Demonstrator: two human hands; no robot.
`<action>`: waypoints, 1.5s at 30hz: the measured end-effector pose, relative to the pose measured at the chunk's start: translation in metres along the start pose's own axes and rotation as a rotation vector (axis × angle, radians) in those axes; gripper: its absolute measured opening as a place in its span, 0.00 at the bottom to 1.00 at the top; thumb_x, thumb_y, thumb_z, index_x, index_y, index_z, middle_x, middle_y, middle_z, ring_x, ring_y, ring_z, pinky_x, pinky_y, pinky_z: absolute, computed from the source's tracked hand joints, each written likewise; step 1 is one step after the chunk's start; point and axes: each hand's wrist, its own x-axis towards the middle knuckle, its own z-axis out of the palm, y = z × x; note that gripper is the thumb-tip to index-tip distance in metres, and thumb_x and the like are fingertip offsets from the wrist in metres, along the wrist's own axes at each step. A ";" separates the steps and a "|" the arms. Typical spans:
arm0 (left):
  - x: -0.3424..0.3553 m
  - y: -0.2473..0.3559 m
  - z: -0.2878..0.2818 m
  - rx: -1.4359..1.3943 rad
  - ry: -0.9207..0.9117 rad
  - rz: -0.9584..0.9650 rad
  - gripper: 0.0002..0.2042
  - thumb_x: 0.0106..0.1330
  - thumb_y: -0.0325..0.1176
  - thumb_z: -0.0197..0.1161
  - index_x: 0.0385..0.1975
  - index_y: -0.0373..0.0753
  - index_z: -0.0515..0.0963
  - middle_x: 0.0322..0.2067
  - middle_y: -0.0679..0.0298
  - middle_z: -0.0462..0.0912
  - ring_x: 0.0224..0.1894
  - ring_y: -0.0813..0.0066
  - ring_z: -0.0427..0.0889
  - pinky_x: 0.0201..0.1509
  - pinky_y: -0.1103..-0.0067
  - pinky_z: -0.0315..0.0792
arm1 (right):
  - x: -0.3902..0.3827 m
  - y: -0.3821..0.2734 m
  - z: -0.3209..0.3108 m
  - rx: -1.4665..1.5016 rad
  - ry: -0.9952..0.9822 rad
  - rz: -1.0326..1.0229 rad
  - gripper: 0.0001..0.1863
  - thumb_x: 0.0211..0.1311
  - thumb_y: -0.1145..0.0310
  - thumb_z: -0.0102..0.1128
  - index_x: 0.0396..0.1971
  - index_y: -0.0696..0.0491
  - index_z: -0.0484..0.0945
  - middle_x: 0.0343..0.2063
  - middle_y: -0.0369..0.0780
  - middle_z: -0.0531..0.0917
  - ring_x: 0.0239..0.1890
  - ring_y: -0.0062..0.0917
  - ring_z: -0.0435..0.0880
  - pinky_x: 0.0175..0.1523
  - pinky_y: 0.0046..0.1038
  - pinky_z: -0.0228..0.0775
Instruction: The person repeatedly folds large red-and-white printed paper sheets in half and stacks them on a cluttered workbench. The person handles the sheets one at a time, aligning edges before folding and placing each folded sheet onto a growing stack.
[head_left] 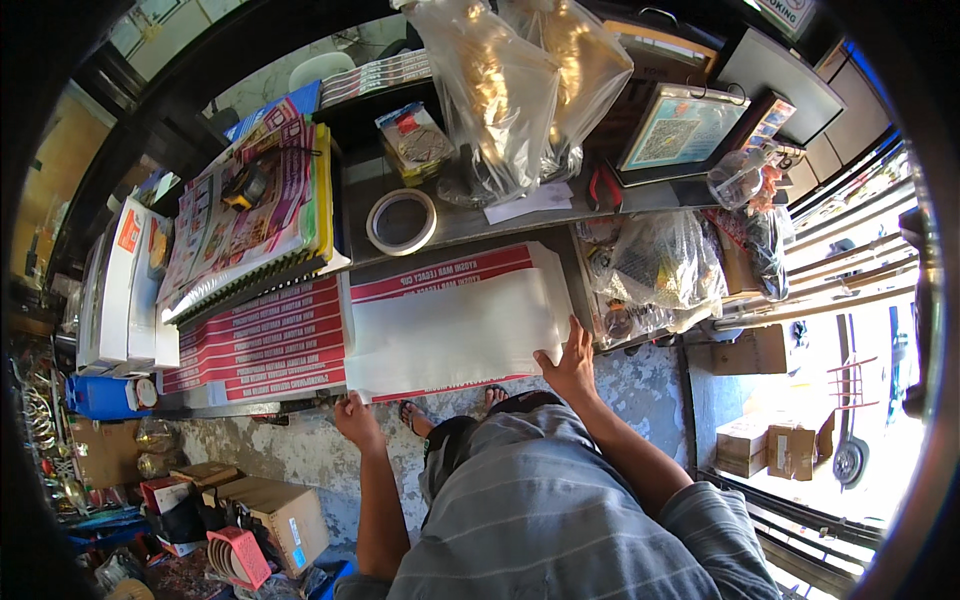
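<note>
A blank, whitish translucent sheet (450,335) lies over red-and-white printed strips (465,264) on the counter in front of me. My left hand (358,420) is closed at the sheet's near left corner, fingertips pinched on its edge. At the right end of the sheet, my right hand (571,363) has its fingers spread, with the thumb touching the edge. More printed sheets (265,345) in the same red and white spread to the left, partly under a stack of magazines. A roll of tape (401,221) lies flat just beyond the blank sheet.
On the magazine stack (240,200) sits a tape measure (246,187). Clear bags (500,90) hang at the back, near red-handled pliers (604,188) and a framed stand (683,130). White boxes (130,290) stand far left. Cardboard boxes (270,515) crowd the floor lower left.
</note>
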 end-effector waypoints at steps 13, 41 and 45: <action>0.010 0.029 -0.013 -0.130 -0.110 -0.514 0.15 0.74 0.30 0.73 0.54 0.40 0.75 0.47 0.56 0.85 0.40 0.64 0.87 0.41 0.67 0.86 | 0.030 0.029 0.022 0.321 -0.251 0.347 0.44 0.58 0.54 0.84 0.66 0.64 0.72 0.41 0.47 0.90 0.44 0.31 0.90 0.51 0.31 0.81; -0.126 0.234 0.163 -0.416 -1.385 -0.527 0.15 0.74 0.20 0.66 0.55 0.45 0.82 0.48 0.65 0.89 0.51 0.70 0.87 0.61 0.66 0.80 | 0.073 0.096 -0.287 1.401 0.509 0.402 0.19 0.79 0.65 0.63 0.62 0.59 0.81 0.53 0.42 0.88 0.55 0.30 0.89 0.58 0.35 0.84; -0.145 0.235 0.196 -0.330 -1.411 -0.504 0.15 0.75 0.19 0.65 0.57 0.43 0.82 0.52 0.62 0.87 0.54 0.69 0.86 0.61 0.67 0.81 | 0.110 0.141 -0.293 1.499 0.624 0.370 0.19 0.79 0.66 0.62 0.61 0.60 0.80 0.56 0.44 0.87 0.58 0.34 0.88 0.60 0.36 0.83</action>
